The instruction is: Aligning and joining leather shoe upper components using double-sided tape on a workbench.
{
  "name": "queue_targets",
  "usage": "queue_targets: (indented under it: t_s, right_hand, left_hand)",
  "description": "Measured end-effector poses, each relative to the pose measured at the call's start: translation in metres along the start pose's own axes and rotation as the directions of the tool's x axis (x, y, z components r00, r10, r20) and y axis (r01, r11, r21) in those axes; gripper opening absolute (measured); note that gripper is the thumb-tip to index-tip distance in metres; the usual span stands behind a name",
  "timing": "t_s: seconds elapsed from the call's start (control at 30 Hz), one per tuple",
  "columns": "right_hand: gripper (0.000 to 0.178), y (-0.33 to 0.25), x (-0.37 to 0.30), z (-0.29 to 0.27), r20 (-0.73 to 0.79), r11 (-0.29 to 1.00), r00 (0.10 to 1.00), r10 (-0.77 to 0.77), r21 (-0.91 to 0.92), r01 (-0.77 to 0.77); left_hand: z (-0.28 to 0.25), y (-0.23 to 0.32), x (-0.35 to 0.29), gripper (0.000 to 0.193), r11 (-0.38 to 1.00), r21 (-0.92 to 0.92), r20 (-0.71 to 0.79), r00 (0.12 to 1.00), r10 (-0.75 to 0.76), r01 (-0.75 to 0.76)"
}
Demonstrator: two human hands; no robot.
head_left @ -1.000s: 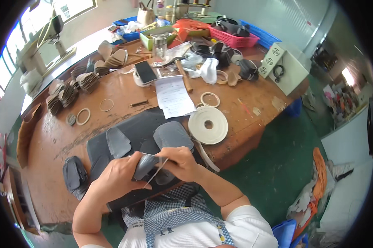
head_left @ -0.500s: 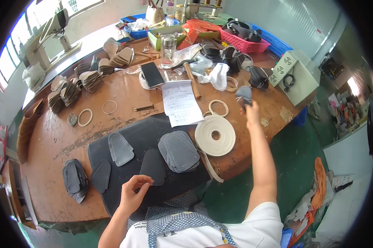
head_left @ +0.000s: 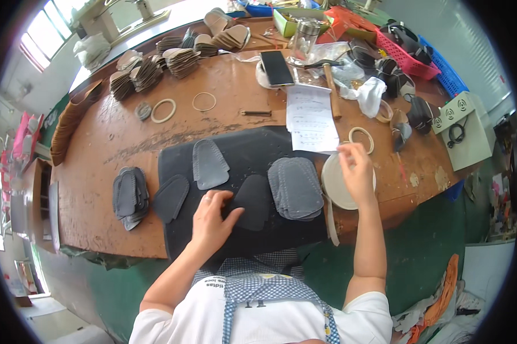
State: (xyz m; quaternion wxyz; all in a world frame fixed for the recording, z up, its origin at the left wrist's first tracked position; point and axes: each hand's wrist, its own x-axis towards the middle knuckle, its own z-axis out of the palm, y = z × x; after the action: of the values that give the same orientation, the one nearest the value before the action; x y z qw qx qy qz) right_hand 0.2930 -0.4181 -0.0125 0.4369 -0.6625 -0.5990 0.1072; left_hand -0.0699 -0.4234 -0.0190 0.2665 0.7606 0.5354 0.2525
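Observation:
My left hand (head_left: 212, 221) is over the black mat (head_left: 235, 137), thumb apart from its bent fingers, nothing visibly held. Its thumb is by the edge of a dark, tongue-shaped piece (head_left: 253, 200); a lighter grey piece (head_left: 208, 166) lies just beyond the fingertips. My right hand (head_left: 357, 172) is over the white tape roll (head_left: 333, 186), loosely bent and with nothing visible in it. Between the hands is a stack of grey stitched pieces (head_left: 296, 189). Another dark piece (head_left: 172, 198) lies at the mat's left edge, beside a second stack (head_left: 130, 198).
A written sheet (head_left: 311, 117), a phone (head_left: 277, 69) and a hammer (head_left: 332, 92) lie beyond the mat. A grey cup-like object (head_left: 400, 129) stands at the right, near a white fan box (head_left: 462, 126). Stacks of brown pieces (head_left: 181, 62) line the far left.
My right hand has let go of the grey cup-like object and come back left over the tape roll. My left hand has moved farther onto the mat. The view has shifted.

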Motion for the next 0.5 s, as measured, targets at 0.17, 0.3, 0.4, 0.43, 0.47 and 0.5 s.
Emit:
queue_targets:
  t_s: [0.17, 0.3, 0.4, 0.43, 0.47, 0.5]
  right_hand:
    - [0.030, -0.057, -0.050, 0.030, 0.153, 0.989, 0.985, 0.084, -0.131, -0.064]
    - [0.051, -0.068, -0.066, 0.043, 0.125, 0.968, 0.988, 0.088, -0.244, -0.055]
    - [0.051, -0.072, -0.065, 0.048, 0.095, 0.973, 0.992, 0.083, -0.222, -0.060]
    - [0.051, -0.074, -0.065, 0.048, 0.099, 0.972, 0.991, 0.089, -0.226, -0.065]
    - [0.051, -0.075, -0.064, 0.048, 0.105, 0.971, 0.990, 0.095, -0.230, -0.069]
    - [0.052, -0.077, -0.063, 0.048, 0.115, 0.969, 0.990, 0.082, -0.240, -0.053]
  left_hand:
    - [0.025, 0.004, 0.017, 0.054, 0.984, 0.175, -0.008, 0.999, 0.038, -0.036]
    - [0.024, 0.005, 0.018, 0.050, 0.996, 0.089, 0.005, 1.000, 0.019, -0.019]
    - [0.025, -0.003, 0.009, 0.045, 1.000, -0.004, -0.066, 0.997, 0.027, -0.028]
    - [0.021, -0.002, 0.007, 0.047, 0.996, -0.083, -0.049, 0.998, -0.044, 0.040]
    - [0.019, -0.002, 0.004, 0.049, 0.981, -0.159, -0.027, 0.993, -0.116, 0.110]
    - [0.019, -0.008, 0.000, 0.052, 0.980, -0.186, -0.050, 0.995, -0.087, 0.077]
